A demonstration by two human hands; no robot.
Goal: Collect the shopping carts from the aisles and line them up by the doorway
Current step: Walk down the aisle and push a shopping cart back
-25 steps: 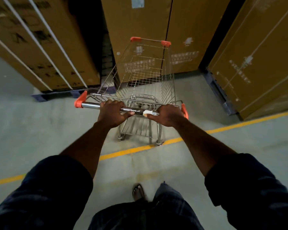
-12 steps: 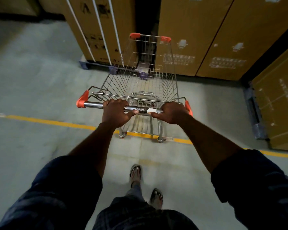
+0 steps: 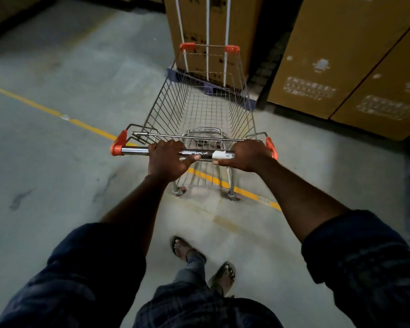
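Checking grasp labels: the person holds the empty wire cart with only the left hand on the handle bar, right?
No: the head view shows both the left hand and the right hand gripping the handle bar of the empty wire cart.

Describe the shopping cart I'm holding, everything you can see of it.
The shopping cart is an empty silver wire-mesh basket on a metal frame, upright on its wheels, with orange corner caps. Its chrome handle bar has a white wrap near the right end. The left hand and right hand both grip that bar. The cart straddles the yellow floor line, its front close to a strapped cardboard box on a blue pallet.
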